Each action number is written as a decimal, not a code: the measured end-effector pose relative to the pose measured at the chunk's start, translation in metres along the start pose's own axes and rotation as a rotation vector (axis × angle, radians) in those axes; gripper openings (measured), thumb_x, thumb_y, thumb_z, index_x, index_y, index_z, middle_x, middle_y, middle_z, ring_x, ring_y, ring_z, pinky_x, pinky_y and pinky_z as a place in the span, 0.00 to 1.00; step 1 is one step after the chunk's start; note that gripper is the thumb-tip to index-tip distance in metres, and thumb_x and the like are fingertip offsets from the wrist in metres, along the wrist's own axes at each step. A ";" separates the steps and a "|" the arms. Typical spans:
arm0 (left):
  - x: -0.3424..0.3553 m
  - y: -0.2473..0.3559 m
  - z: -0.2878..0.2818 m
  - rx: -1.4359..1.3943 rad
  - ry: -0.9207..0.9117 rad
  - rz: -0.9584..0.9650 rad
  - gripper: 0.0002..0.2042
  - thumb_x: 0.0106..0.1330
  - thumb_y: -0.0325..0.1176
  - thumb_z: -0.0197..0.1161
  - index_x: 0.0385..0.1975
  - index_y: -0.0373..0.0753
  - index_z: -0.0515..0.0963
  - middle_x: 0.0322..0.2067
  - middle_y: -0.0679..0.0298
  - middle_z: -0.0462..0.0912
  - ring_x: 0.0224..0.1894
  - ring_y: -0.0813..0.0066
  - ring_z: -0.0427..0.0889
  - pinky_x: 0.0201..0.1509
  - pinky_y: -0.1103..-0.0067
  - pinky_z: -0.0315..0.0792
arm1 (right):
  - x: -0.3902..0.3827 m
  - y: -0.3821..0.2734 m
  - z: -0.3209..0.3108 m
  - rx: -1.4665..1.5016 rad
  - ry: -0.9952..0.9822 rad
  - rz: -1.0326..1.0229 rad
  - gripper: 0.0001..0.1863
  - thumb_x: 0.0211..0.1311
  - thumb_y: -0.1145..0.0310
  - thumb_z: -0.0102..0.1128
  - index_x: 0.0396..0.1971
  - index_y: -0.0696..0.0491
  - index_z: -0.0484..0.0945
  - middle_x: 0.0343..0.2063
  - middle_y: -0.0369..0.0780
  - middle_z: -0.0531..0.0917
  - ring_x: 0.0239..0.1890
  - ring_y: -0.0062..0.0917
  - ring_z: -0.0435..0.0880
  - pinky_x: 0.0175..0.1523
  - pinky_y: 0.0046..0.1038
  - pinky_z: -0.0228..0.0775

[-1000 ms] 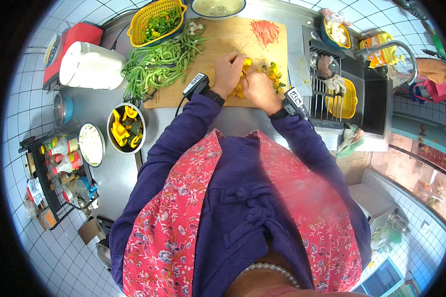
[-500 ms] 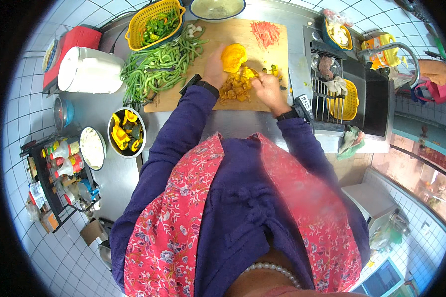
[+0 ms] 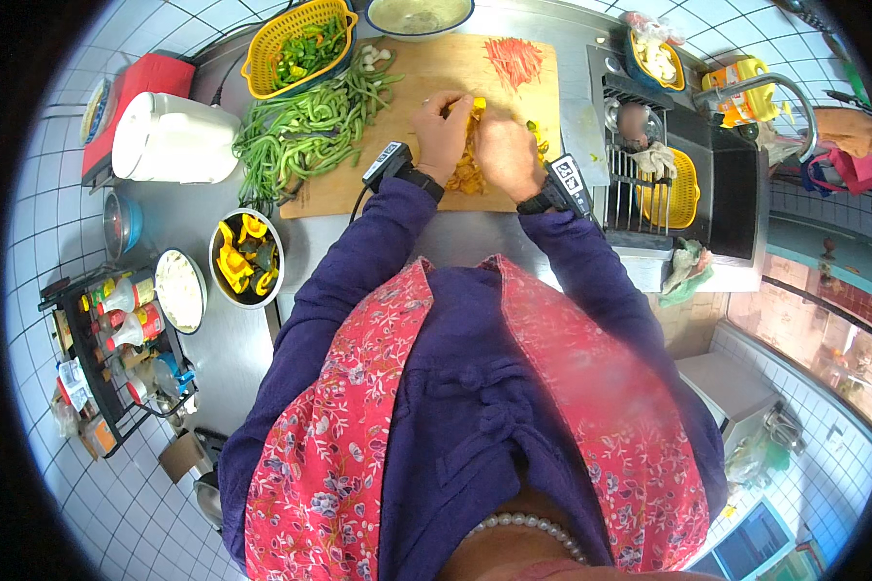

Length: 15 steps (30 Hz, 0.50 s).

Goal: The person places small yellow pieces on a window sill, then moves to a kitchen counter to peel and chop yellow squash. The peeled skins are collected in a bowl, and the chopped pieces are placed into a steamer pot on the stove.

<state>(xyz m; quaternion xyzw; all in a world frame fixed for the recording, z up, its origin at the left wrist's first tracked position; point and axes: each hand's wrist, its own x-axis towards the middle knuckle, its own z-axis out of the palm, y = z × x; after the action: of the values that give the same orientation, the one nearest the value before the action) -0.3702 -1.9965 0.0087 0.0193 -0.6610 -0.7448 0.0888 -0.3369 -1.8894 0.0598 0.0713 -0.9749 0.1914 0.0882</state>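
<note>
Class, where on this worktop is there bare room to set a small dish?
Bare: the cutting board between the green beans and red strips; the steel counter along the board's near edge. Crowded: the board's left, under the beans, and its middle, where the left hand and right hand are over yellow pieces.

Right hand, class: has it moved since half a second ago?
Yes: against the board, the right hand has shifted left, away from its right edge.

1. Top (image 3: 426, 426): dark purple, long sleeves (image 3: 334, 252), knotted cloth fastenings (image 3: 497, 416) at chest.
2. Overgarment (image 3: 329, 465): red-pink, open front, pale floral print.
3. Wrist straps (image 3: 422, 182): black, each with dark box (image 3: 569, 186), black-and-white markings; thin black cable (image 3: 357, 206) at left.
4. Necklace (image 3: 519, 520): round white beads.
</note>
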 end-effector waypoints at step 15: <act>-0.007 0.014 0.001 0.346 -0.079 0.326 0.06 0.54 0.27 0.64 0.28 0.32 0.78 0.27 0.58 0.77 0.32 0.67 0.76 0.37 0.77 0.69 | -0.019 0.008 0.027 0.632 -0.193 0.093 0.11 0.51 0.71 0.50 0.23 0.63 0.78 0.20 0.55 0.78 0.25 0.46 0.80 0.30 0.41 0.70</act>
<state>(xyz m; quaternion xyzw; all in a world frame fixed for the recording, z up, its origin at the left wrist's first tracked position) -0.3617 -1.9958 0.0218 -0.1017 -0.7760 -0.5967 0.1772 -0.3233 -1.8907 0.0290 0.0683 -0.8735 0.4803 -0.0401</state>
